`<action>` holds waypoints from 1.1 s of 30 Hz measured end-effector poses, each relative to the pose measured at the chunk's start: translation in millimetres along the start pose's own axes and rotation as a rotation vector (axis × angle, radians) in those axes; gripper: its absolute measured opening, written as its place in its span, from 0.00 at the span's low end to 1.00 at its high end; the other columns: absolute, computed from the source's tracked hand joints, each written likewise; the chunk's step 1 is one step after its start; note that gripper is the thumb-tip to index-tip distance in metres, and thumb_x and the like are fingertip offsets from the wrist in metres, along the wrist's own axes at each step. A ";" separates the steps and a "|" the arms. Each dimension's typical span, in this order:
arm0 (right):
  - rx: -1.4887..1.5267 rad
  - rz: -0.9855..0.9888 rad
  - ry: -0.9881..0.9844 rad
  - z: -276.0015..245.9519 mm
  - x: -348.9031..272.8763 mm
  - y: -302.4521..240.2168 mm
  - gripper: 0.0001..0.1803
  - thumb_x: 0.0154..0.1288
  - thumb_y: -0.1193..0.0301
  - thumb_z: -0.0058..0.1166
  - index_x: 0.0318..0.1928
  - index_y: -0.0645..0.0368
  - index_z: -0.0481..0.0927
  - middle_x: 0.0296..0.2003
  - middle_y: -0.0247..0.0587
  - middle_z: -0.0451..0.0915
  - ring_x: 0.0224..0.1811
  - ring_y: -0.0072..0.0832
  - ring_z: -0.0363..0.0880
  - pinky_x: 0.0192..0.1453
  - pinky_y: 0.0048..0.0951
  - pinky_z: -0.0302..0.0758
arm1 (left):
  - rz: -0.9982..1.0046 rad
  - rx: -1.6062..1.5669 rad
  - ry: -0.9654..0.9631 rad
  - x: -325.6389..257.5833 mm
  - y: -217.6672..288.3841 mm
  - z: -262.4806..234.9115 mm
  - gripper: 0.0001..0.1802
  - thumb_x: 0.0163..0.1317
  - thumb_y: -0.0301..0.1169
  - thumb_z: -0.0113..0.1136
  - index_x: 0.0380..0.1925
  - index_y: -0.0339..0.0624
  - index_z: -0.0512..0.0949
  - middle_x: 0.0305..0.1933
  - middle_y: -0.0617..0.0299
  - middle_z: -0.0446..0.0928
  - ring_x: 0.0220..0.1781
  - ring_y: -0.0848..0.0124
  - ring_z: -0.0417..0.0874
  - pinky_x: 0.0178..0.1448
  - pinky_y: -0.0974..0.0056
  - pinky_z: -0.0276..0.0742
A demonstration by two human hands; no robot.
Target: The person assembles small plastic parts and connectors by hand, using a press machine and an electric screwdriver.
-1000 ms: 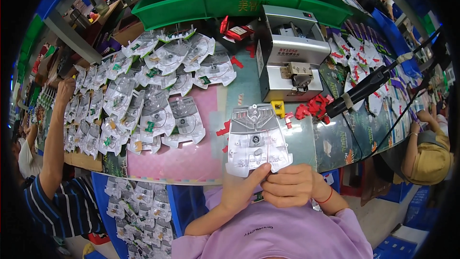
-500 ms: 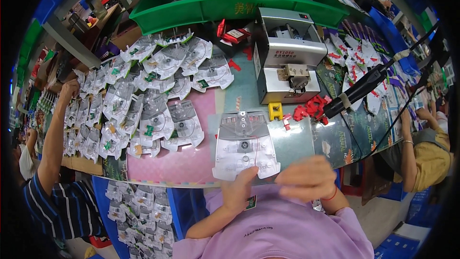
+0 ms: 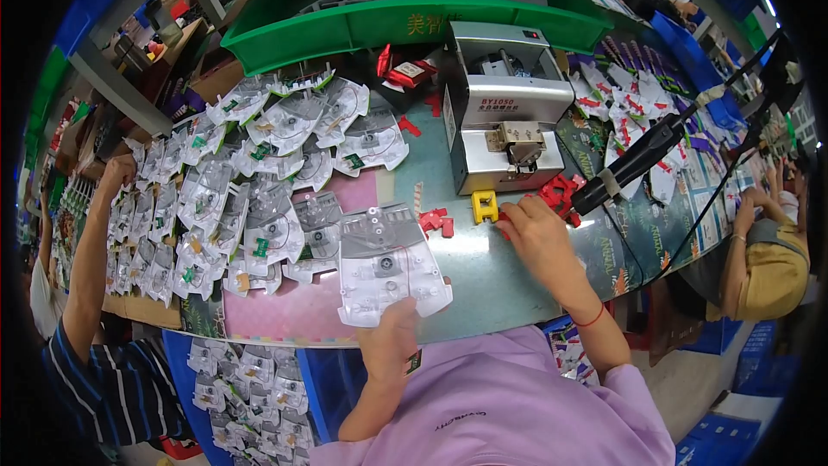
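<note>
My left hand [image 3: 390, 341] grips the lower edge of a white plastic housing [image 3: 388, 269] with a clear grey upper part, its thumb on top. The housing is tilted over the table's front edge. Next to that hand's palm shows a small green circuit board [image 3: 414, 363]; whether the hand holds it I cannot tell. My right hand [image 3: 536, 237] reaches down beside a yellow block [image 3: 485, 205], its fingers bent and closed at a small red plastic piece [image 3: 504, 223], mostly hidden by the fingertips. Beyond its knuckles is a pile of red pieces [image 3: 562, 195].
A silver screw-feeding machine [image 3: 504, 103] stands at the back centre before a green bin [image 3: 345, 30]. Many similar housings [image 3: 267, 164] cover the left side. A black electric screwdriver [image 3: 630, 164] hangs at right. Loose red pieces [image 3: 436, 222] lie mid-table. A co-worker's hand [image 3: 121, 171] is at far left.
My left hand has moved the housing leftward, uncovering red pieces on the table. My right hand has gone from the housing's lower corner forward to the red piece by the yellow block.
</note>
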State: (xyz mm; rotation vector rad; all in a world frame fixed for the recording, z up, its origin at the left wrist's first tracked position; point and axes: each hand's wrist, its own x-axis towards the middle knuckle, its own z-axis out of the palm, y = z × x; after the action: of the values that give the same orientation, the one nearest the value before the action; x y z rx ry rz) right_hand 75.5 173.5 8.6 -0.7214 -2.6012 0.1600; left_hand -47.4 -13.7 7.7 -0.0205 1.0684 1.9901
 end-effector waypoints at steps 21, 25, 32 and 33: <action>0.320 0.145 0.120 -11.3 -34.5 -24.2 0.07 0.45 0.82 0.58 0.29 0.63 0.78 0.24 0.41 0.74 0.25 0.34 0.73 0.27 0.29 0.69 | -0.002 0.147 0.162 -7.2 -26.9 13.7 0.15 0.49 0.23 0.59 0.38 0.35 0.70 0.32 0.62 0.74 0.31 0.74 0.75 0.36 0.69 0.72; 0.426 0.028 0.167 -42.0 -19.4 -53.6 0.09 0.43 0.84 0.59 0.29 0.64 0.78 0.25 0.40 0.76 0.26 0.31 0.75 0.26 0.26 0.69 | 0.145 0.179 0.212 -10.1 -35.1 19.2 0.12 0.49 0.23 0.59 0.36 0.34 0.72 0.31 0.63 0.73 0.31 0.76 0.74 0.34 0.70 0.71; 0.513 -0.301 0.154 -44.9 -3.6 -76.7 0.17 0.37 0.83 0.54 0.35 0.66 0.76 0.30 0.41 0.73 0.28 0.34 0.73 0.28 0.28 0.71 | 0.228 0.303 0.123 -15.4 -30.8 17.9 0.10 0.51 0.23 0.58 0.34 0.33 0.73 0.31 0.65 0.74 0.31 0.78 0.73 0.34 0.72 0.69; 0.486 -0.323 0.144 -43.7 -2.5 -77.5 0.17 0.37 0.83 0.54 0.35 0.65 0.76 0.30 0.41 0.73 0.28 0.33 0.73 0.28 0.27 0.71 | 0.230 0.302 0.127 -15.5 -30.5 18.6 0.10 0.51 0.23 0.58 0.34 0.33 0.73 0.31 0.65 0.74 0.31 0.78 0.73 0.34 0.72 0.69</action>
State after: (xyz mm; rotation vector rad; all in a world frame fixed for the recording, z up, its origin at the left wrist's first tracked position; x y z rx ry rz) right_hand 60.6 105.6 64.1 -0.1340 -2.3606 0.5888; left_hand -10.0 -3.2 4.8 0.1446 1.5024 2.0287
